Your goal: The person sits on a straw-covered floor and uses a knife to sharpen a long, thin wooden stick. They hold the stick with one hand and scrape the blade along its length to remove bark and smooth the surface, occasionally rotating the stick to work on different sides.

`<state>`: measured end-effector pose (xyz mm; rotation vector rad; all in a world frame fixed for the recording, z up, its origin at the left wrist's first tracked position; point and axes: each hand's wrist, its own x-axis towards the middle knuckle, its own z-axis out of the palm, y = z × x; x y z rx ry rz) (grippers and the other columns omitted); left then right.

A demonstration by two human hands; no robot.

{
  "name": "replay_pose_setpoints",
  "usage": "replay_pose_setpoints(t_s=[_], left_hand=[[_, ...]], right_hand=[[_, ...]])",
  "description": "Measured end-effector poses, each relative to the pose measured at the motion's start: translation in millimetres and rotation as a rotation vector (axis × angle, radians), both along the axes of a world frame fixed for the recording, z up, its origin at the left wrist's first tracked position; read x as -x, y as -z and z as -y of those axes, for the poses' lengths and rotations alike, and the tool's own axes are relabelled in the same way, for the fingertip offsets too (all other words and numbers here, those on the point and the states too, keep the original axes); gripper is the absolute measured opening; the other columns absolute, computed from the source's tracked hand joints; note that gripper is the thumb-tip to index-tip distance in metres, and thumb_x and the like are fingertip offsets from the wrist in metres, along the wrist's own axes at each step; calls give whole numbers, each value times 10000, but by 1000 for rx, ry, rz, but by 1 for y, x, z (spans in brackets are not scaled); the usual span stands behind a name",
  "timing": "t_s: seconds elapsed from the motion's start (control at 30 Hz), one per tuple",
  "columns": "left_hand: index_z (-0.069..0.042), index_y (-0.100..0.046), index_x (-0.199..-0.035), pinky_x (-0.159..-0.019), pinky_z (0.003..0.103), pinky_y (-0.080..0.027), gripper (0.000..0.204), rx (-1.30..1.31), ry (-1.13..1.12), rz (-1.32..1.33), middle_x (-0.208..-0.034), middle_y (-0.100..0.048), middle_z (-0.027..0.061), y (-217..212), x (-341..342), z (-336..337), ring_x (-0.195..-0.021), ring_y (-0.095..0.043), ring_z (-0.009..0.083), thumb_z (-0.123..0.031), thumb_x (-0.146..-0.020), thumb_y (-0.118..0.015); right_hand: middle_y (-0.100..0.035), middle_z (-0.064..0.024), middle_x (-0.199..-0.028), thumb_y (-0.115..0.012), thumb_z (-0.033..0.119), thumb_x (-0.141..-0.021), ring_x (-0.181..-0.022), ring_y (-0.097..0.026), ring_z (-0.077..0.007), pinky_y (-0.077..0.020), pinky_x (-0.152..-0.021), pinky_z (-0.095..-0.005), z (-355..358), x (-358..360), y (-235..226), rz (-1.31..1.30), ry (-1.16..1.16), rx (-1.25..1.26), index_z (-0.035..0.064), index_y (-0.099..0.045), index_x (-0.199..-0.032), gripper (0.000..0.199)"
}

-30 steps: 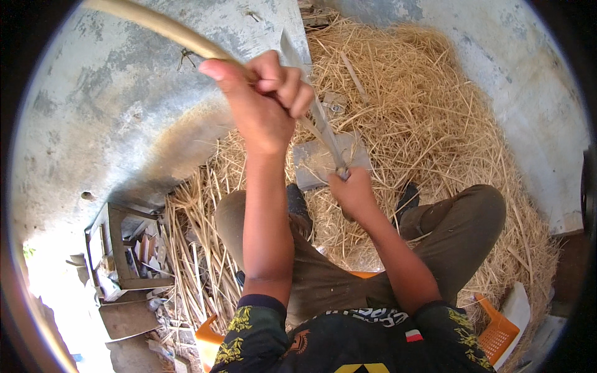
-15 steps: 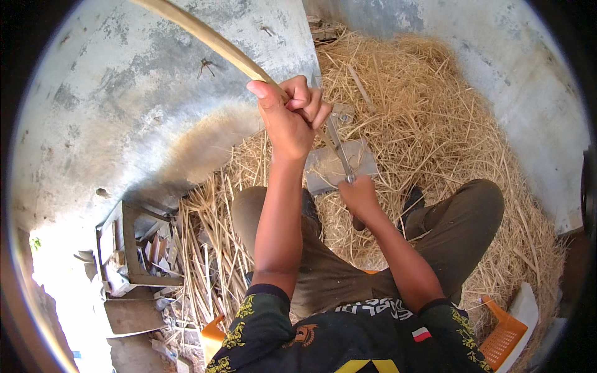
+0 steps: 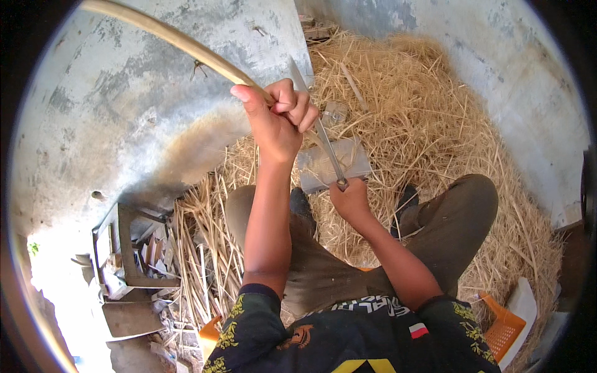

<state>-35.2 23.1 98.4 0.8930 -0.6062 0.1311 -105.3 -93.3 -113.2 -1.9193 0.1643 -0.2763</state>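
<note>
A long, pale, slightly bowed strip (image 3: 186, 45), of bamboo or wood by its look, rises from my left hand (image 3: 278, 121) toward the upper left. My left hand is closed round it, thumb along its side. My right hand (image 3: 350, 200) is lower and a little to the right, closed on the handle of a long knife (image 3: 331, 151). Its narrow metal blade slants up past the fingers of my left hand, and the tip shows beyond them. The strip's lower end runs close beside the blade; whether they touch I cannot tell. The knife's handle is hidden by my fist.
Straw-like shavings (image 3: 410, 93) are heaped over the floor ahead and around my legs. A grey block (image 3: 348, 163) lies between my feet. Split sticks (image 3: 208, 242) and a frame holding scraps (image 3: 127, 248) are at left. An orange perforated plastic piece (image 3: 502, 332) sits at lower right; walls stand close.
My left hand and the strip have shifted left, with the strip's far part lower. My right hand has turned slightly, and more of the blade's tip shows above my left hand.
</note>
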Motion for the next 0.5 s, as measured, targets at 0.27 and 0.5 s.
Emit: replay_pose_setpoints(t_s=[0.27, 0.5], left_hand=[[-185, -199, -596, -405, 270, -79, 733, 57, -118, -80, -499, -113, -70, 1, -3, -11, -448, -58, 98, -872, -837, -289], [-189, -191, -610, -410, 280, -82, 729, 158, -240, -160, -498, -108, -64, 3, -20, -42, -460, -49, 97, -873, -833, -311]], right_hand=[[-648, -231, -657, -657, 247, -769, -653, -673, -366, -498, -625, -441, 4, -4, 8, -368, -18, -66, -81, -657, -770, 327], [-600, -247, -615, -635, 251, -769, -584, -630, -368, -463, -586, -451, -7, -8, -28, -206, -191, 13, -75, -625, -716, 331]])
